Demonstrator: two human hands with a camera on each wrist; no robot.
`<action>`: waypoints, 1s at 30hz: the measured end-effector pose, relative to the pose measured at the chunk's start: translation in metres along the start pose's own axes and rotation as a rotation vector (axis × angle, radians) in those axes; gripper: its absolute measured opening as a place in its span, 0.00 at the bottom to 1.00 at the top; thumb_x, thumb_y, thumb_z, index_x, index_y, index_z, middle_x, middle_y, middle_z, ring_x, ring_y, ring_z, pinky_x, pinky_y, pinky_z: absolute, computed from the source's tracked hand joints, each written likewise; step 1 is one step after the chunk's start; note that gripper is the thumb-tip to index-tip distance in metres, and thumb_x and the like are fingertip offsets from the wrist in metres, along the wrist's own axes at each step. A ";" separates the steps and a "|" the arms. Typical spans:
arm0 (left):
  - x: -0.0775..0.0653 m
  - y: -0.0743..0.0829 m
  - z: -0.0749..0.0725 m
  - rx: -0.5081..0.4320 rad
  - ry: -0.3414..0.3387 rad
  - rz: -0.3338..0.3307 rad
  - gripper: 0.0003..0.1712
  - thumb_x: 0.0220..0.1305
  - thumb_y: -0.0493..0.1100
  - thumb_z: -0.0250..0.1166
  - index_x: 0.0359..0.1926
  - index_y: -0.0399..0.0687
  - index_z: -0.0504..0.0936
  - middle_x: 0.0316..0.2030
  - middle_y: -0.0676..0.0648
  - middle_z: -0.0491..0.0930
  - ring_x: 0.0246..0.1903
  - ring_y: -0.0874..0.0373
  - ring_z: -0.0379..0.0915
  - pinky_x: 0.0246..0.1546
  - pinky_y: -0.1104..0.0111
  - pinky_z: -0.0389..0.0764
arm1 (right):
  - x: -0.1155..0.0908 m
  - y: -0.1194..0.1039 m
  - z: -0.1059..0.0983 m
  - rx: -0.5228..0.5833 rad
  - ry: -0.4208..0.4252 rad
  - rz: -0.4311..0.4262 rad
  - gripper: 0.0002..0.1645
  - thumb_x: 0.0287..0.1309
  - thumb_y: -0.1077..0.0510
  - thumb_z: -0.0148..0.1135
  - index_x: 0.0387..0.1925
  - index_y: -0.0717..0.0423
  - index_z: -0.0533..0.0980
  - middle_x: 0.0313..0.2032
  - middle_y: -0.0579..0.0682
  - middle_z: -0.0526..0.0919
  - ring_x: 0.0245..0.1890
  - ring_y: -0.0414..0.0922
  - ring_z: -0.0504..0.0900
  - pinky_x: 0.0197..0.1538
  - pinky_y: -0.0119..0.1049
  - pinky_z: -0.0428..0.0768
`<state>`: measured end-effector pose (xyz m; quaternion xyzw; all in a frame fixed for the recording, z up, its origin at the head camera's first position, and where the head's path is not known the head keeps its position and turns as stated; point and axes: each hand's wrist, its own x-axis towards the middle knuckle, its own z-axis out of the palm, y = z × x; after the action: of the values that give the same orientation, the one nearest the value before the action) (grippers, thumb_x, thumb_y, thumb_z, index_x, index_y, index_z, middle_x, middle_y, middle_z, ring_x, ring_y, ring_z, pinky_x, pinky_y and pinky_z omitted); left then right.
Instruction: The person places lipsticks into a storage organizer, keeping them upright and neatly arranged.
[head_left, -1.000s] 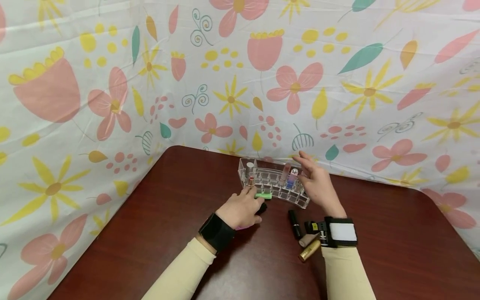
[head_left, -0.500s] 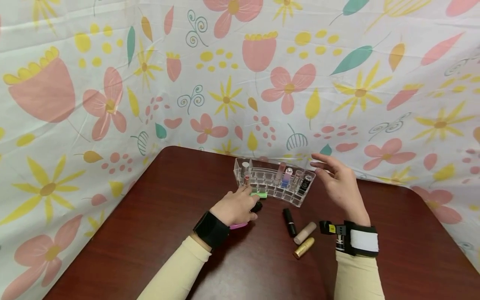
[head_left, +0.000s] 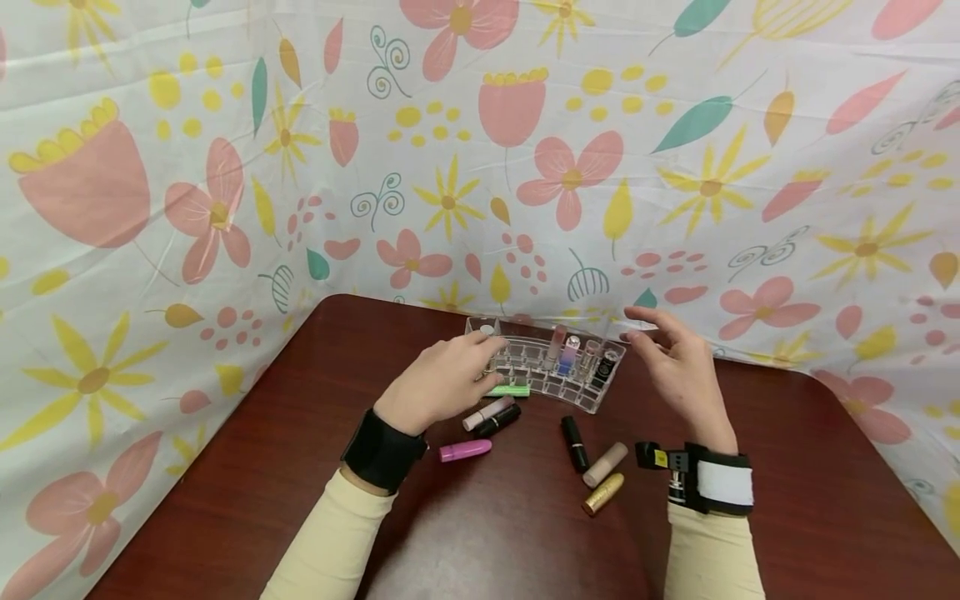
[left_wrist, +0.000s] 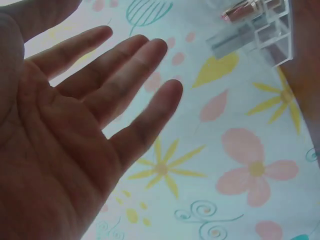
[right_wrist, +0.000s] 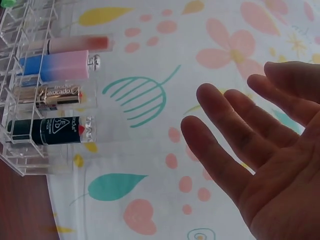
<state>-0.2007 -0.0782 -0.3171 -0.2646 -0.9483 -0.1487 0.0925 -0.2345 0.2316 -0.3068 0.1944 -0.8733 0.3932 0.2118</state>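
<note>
A clear curved lipstick stand [head_left: 536, 357] sits at the back of the table. My left hand [head_left: 444, 379] is above its left end, hiding part of it; in the left wrist view this hand [left_wrist: 75, 115] has spread fingers with nothing in them. Two tubes, one rose-gold [left_wrist: 242, 11] and one grey [left_wrist: 230, 42], stand at that end. My right hand [head_left: 682, 375] hovers beside the right end, fingers loosely extended and holding nothing. Nearest to it is a black lipstick [right_wrist: 47, 130], in a row with a gold one [right_wrist: 50, 96], a blue-pink one [right_wrist: 55, 66] and a reddish tube [right_wrist: 75, 44].
In front of the stand lie a green tube [head_left: 512, 390], a pale pink tube [head_left: 486, 414], a black tube [head_left: 498, 422] and a magenta tube [head_left: 465, 451]. Further right are another black tube [head_left: 574, 444], a beige one [head_left: 604, 465] and a gold one [head_left: 602, 494]. Flowered cloth hangs behind.
The left hand has risen from over the loose tubes, uncovering the pale pink, black and magenta ones. My right hand pulled away rightward from the stand, then stayed nearly still.
</note>
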 end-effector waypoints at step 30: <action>0.008 -0.013 0.019 -0.058 -0.219 -0.083 0.06 0.71 0.43 0.64 0.46 0.49 0.81 0.30 0.53 0.78 0.26 0.63 0.70 0.27 0.72 0.70 | 0.005 -0.018 0.070 -0.023 -0.459 -0.089 0.17 0.70 0.55 0.62 0.58 0.48 0.81 0.54 0.50 0.86 0.46 0.46 0.86 0.45 0.40 0.83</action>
<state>-0.2165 -0.0784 -0.3360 -0.2425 -0.9581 -0.1499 -0.0256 -0.2450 0.1659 -0.3351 0.3145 -0.8937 0.3188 0.0268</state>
